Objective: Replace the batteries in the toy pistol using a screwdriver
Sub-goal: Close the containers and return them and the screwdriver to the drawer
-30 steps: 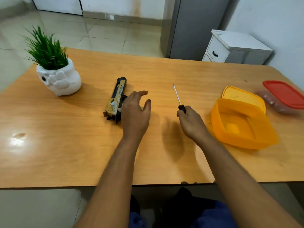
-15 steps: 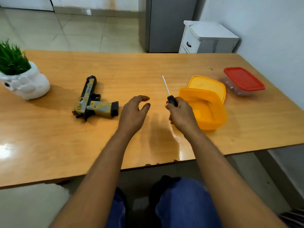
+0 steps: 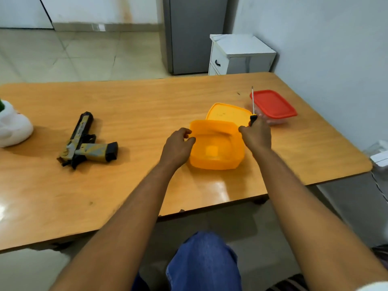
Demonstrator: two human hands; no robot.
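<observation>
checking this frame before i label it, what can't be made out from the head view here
- Screwdriver handle: mostly wrapped by the right hand; only the shaft and a bit of black handle show.
- White plant pot: cut off by the left edge.
- Red-lidded container: contents blurred behind its clear wall.
- Toy pistol: battery cover and screw too small to find.
- Left hand fingertips: motion-blurred at the orange container rim; contact unclear.

The scene is brightly and evenly lit, glare is thrown on the table (image 3: pixel 63 206) near its front edge, soft shadows are cast, and wide-angle bending is seen along its edges.
</observation>
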